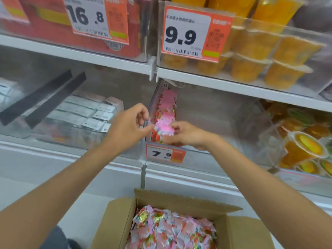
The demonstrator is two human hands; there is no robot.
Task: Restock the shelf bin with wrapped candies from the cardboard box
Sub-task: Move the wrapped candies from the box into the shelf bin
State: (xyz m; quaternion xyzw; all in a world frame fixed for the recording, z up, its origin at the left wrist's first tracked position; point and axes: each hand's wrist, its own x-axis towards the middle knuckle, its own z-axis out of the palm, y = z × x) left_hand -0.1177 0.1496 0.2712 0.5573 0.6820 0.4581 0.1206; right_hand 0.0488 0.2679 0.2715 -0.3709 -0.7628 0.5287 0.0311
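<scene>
Your left hand [129, 123] and right hand [186, 135] pinch pink wrapped candies [164, 125] between them, likely aligning them for the shelf bin [152, 105] just beyond. The cardboard box [179, 198] sits below your forearms.

Cardboard box [179, 199] partly beyond bottom edge.

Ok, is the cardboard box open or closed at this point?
Open: the cardboard box has its flaps spread outward, and a pile of wrapped candies shows inside from above.
</scene>
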